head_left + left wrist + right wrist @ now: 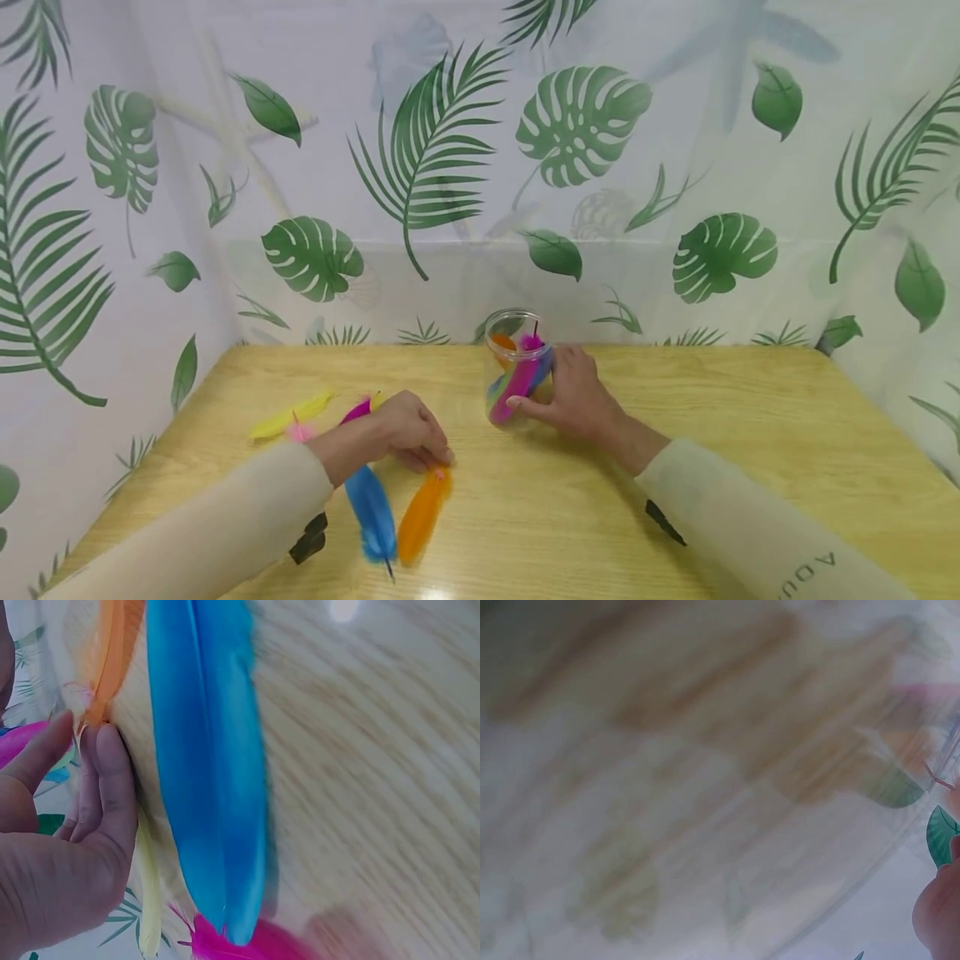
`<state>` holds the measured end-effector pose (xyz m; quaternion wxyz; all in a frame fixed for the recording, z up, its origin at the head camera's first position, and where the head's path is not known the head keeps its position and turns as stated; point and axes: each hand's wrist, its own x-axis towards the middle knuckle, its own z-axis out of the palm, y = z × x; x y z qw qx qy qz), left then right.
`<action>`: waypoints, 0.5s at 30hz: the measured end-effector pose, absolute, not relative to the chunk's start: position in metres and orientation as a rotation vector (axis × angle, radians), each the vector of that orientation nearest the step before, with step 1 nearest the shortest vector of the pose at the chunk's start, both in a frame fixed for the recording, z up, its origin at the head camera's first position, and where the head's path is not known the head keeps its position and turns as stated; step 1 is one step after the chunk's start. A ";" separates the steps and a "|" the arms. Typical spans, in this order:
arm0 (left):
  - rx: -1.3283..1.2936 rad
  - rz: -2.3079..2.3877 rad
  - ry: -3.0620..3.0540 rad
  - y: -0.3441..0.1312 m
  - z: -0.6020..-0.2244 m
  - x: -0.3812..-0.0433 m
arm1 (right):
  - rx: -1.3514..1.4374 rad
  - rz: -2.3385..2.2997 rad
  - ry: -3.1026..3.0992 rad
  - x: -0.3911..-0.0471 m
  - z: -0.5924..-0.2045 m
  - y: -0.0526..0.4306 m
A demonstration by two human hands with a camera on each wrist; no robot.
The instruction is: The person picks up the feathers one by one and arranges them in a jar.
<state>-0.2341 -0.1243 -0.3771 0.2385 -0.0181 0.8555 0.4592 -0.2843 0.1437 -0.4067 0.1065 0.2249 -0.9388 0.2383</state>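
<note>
My left hand (408, 429) pinches the quill end of an orange feather (422, 521) between thumb and fingertips, low over the wooden table. Beside it lies a blue feather (210, 772), its quill pointing toward me. A magenta feather (240, 941) lies partly hidden behind the left hand and wrist in the head view. My right hand (581, 396) grips a clear jar (498, 400) from its right side, with the thumb across the front. Inside the upright, open-topped jar stand several feathers, among them a magenta one (517, 387), an orange one and a blue one.
Farther left on the table (675, 500) lie a yellow feather (288, 417) and a pink feather (300, 431), the pink one partly covered by the left sleeve. A white leaf-patterned curtain (450, 275) stands along the table's back edge and both sides. The right wrist view is mostly blurred.
</note>
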 end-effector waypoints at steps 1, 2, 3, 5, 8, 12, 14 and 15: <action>-0.052 1.245 2.351 -0.123 -0.377 -0.234 | 0.658 0.701 -2.769 -0.284 -0.407 0.144; -0.053 1.234 2.357 -0.123 -0.378 -0.235 | 0.652 0.698 -2.773 -0.285 -0.406 0.144; -0.056 1.228 2.356 -0.122 -0.378 -0.235 | 0.648 0.704 -2.777 -0.285 -0.406 0.144; -0.061 1.229 2.347 -0.121 -0.378 -0.237 | 0.641 0.711 -2.784 -0.285 -0.406 0.144; -0.078 1.268 2.309 -0.122 -0.380 -0.239 | 0.637 0.715 -2.790 -0.286 -0.405 0.144; -0.113 1.348 2.225 -0.126 -0.384 -0.241 | 0.641 0.703 -2.784 -0.285 -0.405 0.144; -0.132 1.377 2.187 -0.128 -0.386 -0.240 | 0.648 0.701 -2.781 -0.285 -0.407 0.144; -0.142 1.386 2.175 -0.129 -0.387 -0.240 | 0.651 0.700 -2.780 -0.284 -0.407 0.144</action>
